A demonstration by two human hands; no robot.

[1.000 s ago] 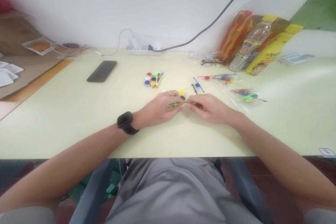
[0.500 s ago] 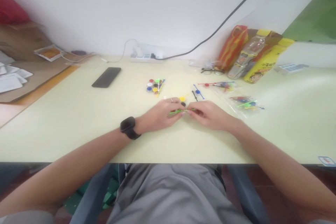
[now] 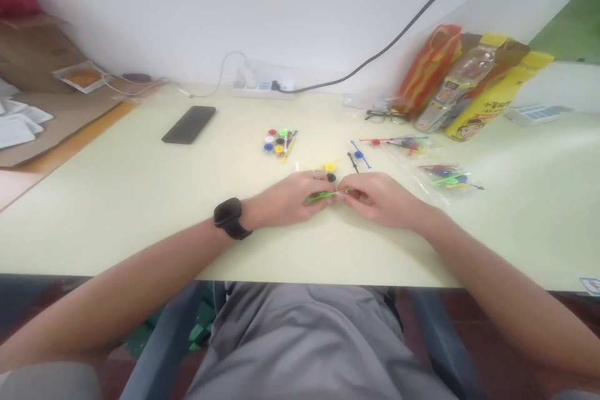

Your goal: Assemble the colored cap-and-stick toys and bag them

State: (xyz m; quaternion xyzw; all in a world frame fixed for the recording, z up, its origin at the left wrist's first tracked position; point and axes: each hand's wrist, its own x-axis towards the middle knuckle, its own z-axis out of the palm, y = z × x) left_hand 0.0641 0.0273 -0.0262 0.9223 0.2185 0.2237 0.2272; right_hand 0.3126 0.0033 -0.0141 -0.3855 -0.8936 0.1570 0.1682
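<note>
A thin green plastic arrow (image 3: 319,198) is pinched between my two hands above the table. My left hand (image 3: 293,200), with a ring and a black watch on the wrist, is closed on its left part. The fingertips of my right hand (image 3: 387,200) are closed on its right end, and they cover part of it. Just beyond the fingers lie a yellow round piece (image 3: 330,167) and a black round piece (image 3: 330,178). Farther off are a black arrow (image 3: 353,163) and a blue arrow with a round hub (image 3: 359,155).
Coloured discs and sticks (image 3: 280,144) lie in a cluster, with a phone (image 3: 189,124) to their left. A red arrow (image 3: 375,142), bagged pieces (image 3: 452,179), glasses (image 3: 385,117), a bottle (image 3: 457,87) and snack bags (image 3: 497,100) are on the right. A power strip (image 3: 262,90) sits by the wall.
The view has shifted a little, so the table items appear higher. Both hands still hold the green arrow, its right end now slightly raised.
</note>
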